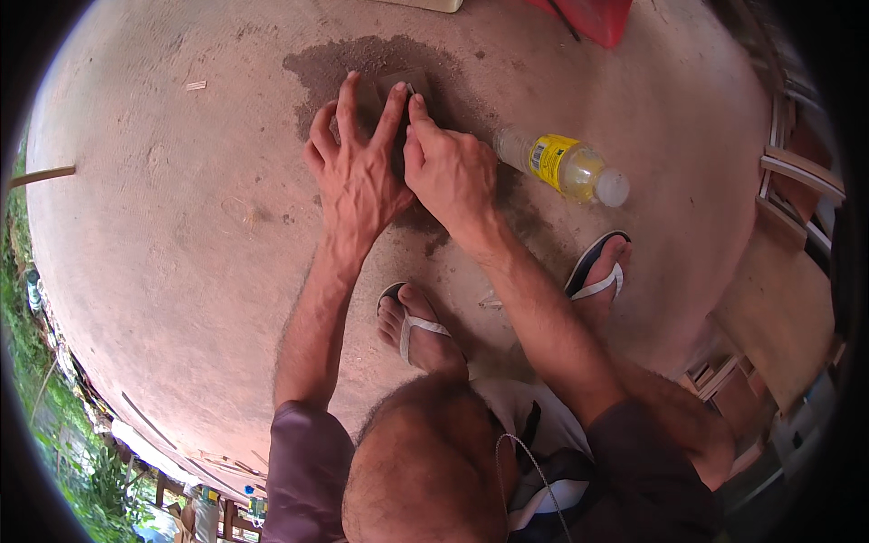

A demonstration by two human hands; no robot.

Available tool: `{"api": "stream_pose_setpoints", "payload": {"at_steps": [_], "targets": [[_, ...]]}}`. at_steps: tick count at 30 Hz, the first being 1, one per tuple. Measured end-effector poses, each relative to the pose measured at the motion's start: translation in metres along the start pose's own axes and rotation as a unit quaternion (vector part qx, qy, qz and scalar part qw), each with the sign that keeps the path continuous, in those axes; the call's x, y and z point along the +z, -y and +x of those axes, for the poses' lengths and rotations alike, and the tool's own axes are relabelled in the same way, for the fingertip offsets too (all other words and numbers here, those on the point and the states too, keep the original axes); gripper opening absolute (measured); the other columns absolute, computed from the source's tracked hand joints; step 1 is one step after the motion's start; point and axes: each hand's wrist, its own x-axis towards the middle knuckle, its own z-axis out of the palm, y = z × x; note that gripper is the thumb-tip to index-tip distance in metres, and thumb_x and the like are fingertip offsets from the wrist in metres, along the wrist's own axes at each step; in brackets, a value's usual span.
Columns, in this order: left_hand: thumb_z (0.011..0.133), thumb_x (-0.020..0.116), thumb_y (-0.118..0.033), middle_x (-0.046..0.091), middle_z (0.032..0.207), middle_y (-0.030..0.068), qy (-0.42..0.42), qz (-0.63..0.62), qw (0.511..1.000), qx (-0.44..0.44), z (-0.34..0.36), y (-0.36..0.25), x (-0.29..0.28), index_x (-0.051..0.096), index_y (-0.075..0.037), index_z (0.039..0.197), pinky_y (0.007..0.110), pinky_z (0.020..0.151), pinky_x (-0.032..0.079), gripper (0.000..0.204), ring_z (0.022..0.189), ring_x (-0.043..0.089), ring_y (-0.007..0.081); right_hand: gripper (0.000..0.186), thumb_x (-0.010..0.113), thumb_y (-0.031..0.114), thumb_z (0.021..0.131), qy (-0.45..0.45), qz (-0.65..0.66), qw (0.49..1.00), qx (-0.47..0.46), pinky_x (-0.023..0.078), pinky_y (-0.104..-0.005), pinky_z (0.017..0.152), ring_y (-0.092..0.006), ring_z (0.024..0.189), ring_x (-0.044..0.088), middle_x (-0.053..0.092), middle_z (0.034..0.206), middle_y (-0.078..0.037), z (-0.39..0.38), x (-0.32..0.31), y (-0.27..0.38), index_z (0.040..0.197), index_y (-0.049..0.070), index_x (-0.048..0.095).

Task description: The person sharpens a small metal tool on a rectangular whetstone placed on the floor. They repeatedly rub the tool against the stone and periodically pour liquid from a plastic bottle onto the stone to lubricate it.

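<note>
Concrete floor (163, 208), pale and dusty, carries a dark wet patch (317, 68) where both hands work. On that patch lies a small flat brownish block (403, 83), mostly covered by the hands. Left hand (355, 167) lies flat with fingers spread wide, pressing down on the block's near side, gripping nothing. Right hand (450, 167) sits touching the left, its fingers bent and pressing something thin against the block; what it holds is hidden. Just beside the right hand, a clear plastic bottle (566, 167) with a yellow label lies on its side. Two feet in sandals (418, 328) stand below.
</note>
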Motion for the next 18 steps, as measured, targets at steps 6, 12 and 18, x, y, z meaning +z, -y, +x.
{"api": "stream_pose_setpoints", "payload": {"at_steps": [6, 12, 18], "targets": [[0.074, 0.092, -0.043, 0.018, 0.185, 0.0114, 0.150, -0.002, 0.988, 0.026, -0.082, -0.023, 0.005, 0.043, -0.029, 0.171, 0.064, 0.125, 0.022, 0.110, 0.166, 0.019, 0.0428, 0.051, 0.070, 0.018, 0.101, 0.001, 0.034, 0.999, 0.013, 0.062, -0.0503, 0.063, -0.0390, 0.072, 0.078, 0.077, 0.083, -0.020, -0.126, -0.004, -0.022, 0.151, 0.007, 0.065], [0.072, 0.091, -0.037, 0.021, 0.185, 0.0105, 0.050, -0.012, 0.998, 0.021, -0.005, -0.008, -0.010, 0.041, -0.022, 0.172, 0.063, 0.125, 0.022, 0.113, 0.166, 0.020, 0.0429, 0.048, 0.068, 0.017, 0.102, 0.011, 0.028, 0.999, 0.018, 0.061, -0.0515, 0.062, -0.0397, 0.073, 0.078, 0.077, 0.083, -0.021, -0.008, -0.001, 0.002, 0.148, 0.004, 0.066], [0.070, 0.091, -0.045, 0.019, 0.186, 0.0096, 0.171, 0.006, 0.985, 0.031, -0.098, -0.030, 0.001, 0.039, -0.019, 0.173, 0.065, 0.126, 0.018, 0.118, 0.169, 0.015, 0.0430, 0.051, 0.070, 0.014, 0.099, 0.016, 0.043, 0.999, 0.020, 0.061, -0.0504, 0.061, -0.0394, 0.072, 0.078, 0.077, 0.085, -0.021, -0.126, -0.005, -0.016, 0.149, 0.004, 0.067]]}}
